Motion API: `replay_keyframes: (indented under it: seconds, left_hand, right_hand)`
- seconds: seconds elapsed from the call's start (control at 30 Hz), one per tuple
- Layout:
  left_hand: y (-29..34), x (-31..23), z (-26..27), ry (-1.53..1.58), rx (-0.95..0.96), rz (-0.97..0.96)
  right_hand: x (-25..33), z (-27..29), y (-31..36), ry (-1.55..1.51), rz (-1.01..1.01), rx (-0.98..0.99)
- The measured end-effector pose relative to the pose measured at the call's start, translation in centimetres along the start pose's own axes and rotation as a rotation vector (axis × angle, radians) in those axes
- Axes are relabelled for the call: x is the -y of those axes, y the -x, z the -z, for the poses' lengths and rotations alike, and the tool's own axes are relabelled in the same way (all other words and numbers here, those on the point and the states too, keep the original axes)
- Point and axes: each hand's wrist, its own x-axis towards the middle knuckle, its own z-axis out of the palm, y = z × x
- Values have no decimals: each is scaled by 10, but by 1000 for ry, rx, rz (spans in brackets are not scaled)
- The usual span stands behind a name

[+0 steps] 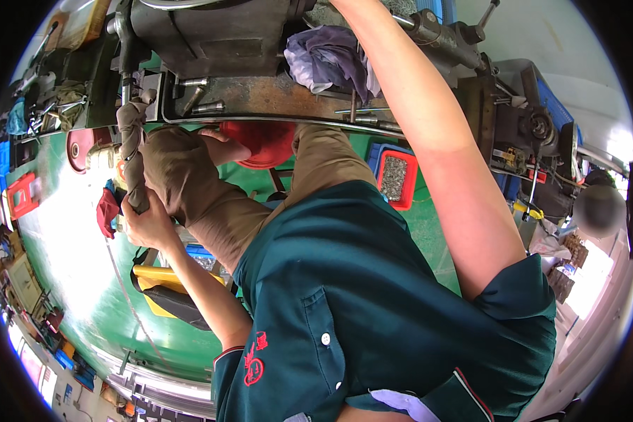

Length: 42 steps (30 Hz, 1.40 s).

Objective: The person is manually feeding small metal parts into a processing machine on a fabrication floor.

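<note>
My left hand (148, 221) is closed round the lower end of a long lever (131, 137) wrapped in brown cloth. The lever's bare metal upper part runs up beside a dark machine housing (214, 39). My right forearm (429, 105) stretches up over the machine, and its hand lies beyond the top edge, out of sight. Left of that forearm, a crumpled purple-grey rag (327, 60) rests on the machine's metal tray (260, 95). Several cylindrical metal tools (207, 107) lie at the tray's left end.
Below the tray stand a red round stool seat (260, 144) and a red bin (397, 179) of small metal parts. A yellow and black seat (165, 285) is by my left elbow. Levers and fittings (538, 130) crowd the right; tools lie on a bench (56, 105) at left.
</note>
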Motion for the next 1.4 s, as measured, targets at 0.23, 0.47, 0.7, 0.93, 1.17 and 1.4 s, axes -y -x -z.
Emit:
replay_keyframes:
  seconds: [0.23, 0.47, 0.7, 0.93, 1.17, 1.4]
  left_hand:
    - [-1, -1, 0, 1, 4, -1]
    - [-1, -3, 0, -35, 30, -1]
    - [0, 0, 1, -33, 41, 14]
    - [-1, 0, 1, -37, 30, -6]
    - [-1, -3, 2, -32, 48, 11]
    - [0, -2, 2, -4, 34, 10]
  right_hand:
    - [-1, 1, 0, 7, 6, 4]
    - [19, 0, -1, 247, -193, -36]
    - [6, 2, 1, 120, 78, -11]
    - [4, 0, 1, 85, 75, -15]
    - [0, 1, 0, 95, 63, -1]
    - [2, 1, 1, 75, 80, 6]
